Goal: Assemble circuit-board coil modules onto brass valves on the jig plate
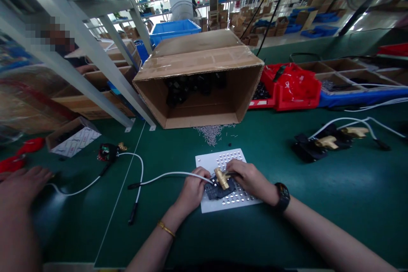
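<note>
A brass valve (222, 178) sits on a black housing (216, 191), which lies over a white plate full of round holes (208, 207). My left hand (192, 190) is closed on the left edge of the housing, where a white cable (172, 174) leads off to the left. From the right, my right hand (251, 180) has its bent fingers closed at the upper right side of the same piece, beside the brass. A dark part shows under those fingers, and their tips are partly hidden.
Behind the plate lies a heap of small screws or pins (211, 134) before an open cardboard box (204, 122) holding black parts. Two brass-and-black assemblies (327, 142) stand right, near red bins (298, 89). At left are a wired unit (108, 153) and another person's hand (27, 182).
</note>
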Tool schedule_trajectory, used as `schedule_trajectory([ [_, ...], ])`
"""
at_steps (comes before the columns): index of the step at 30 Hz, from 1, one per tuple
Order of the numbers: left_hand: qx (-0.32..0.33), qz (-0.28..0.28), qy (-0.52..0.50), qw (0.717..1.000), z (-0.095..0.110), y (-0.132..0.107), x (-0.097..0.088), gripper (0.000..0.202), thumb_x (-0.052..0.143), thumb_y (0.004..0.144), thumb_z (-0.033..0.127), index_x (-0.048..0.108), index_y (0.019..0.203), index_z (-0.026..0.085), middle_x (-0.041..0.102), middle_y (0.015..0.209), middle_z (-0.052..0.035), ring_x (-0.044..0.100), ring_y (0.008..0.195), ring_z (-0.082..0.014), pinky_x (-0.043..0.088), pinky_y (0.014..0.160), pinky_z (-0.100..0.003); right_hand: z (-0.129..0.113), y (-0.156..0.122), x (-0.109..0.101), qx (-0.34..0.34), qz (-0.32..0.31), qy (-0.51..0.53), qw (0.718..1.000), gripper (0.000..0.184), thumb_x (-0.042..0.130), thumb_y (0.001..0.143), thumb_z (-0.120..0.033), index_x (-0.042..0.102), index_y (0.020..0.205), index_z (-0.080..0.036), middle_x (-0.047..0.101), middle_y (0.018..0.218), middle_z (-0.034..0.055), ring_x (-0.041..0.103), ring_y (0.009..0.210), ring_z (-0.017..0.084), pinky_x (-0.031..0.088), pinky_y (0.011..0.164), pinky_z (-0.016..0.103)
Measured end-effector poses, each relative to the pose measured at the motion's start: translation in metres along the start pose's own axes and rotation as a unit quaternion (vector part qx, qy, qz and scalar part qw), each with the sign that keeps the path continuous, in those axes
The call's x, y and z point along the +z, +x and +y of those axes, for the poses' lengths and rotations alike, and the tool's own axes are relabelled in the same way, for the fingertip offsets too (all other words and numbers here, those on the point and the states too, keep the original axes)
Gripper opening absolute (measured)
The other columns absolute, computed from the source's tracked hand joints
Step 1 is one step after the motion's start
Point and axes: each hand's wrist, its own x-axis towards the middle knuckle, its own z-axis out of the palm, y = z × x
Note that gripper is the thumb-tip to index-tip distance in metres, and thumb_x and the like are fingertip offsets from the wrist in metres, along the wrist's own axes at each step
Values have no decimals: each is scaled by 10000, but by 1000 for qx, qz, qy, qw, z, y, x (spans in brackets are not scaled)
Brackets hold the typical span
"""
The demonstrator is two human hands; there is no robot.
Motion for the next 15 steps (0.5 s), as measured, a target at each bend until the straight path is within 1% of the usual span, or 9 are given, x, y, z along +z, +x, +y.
schedule_trajectory([
  [2, 52, -12, 65, 996, -3, -2, -2, 252, 434, 731, 42, 618, 799, 200, 607, 775, -54, 549, 767, -197, 399, 698, -291, 2, -3, 1, -17, -3, -9, 1000, 248, 410, 777, 31, 535, 891, -151, 603, 933, 91, 585, 857, 179, 495, 726, 305],
  [5, 101, -8, 98, 990, -11, -6, -2, 273, 437, 767, 50, 636, 860, 212, 648, 807, -69, 580, 799, -212, 427, 733, -322, 1, -2, 0, -13, -11, 2, 1000, 269, 391, 786, 38, 549, 905, -146, 605, 953, 97, 578, 888, 185, 490, 755, 319],
  [9, 130, 18, 96, 987, -23, -11, -1, 309, 437, 798, 64, 671, 897, 240, 690, 863, -69, 623, 837, -216, 456, 785, -352, -3, 4, -2, 57, 10, 79, 995, 215, 476, 780, 22, 602, 838, -142, 639, 879, 75, 596, 842, 177, 490, 756, 312],
  [11, 137, 29, 112, 984, -27, -13, -1, 319, 460, 789, 73, 682, 919, 261, 700, 885, -61, 634, 847, -224, 461, 804, -369, -6, 6, -2, 91, 26, 91, 991, 163, 521, 791, -14, 623, 815, -138, 653, 864, 71, 605, 829, 171, 495, 757, 302],
  [13, 144, 29, 142, 979, -29, -16, -2, 335, 470, 786, 86, 682, 958, 280, 701, 912, -58, 630, 872, -237, 458, 822, -387, -12, 4, -2, 121, 38, 92, 988, 146, 536, 810, -50, 644, 843, -142, 665, 881, 66, 614, 847, 170, 499, 778, 305],
  [15, 138, 29, 173, 975, -29, -20, -4, 352, 469, 789, 103, 666, 1013, 290, 688, 952, -64, 606, 918, -249, 447, 843, -406, -18, 0, -5, 169, 25, 120, 978, 166, 537, 823, -82, 659, 901, -162, 677, 907, 49, 625, 860, 175, 506, 787, 318],
])
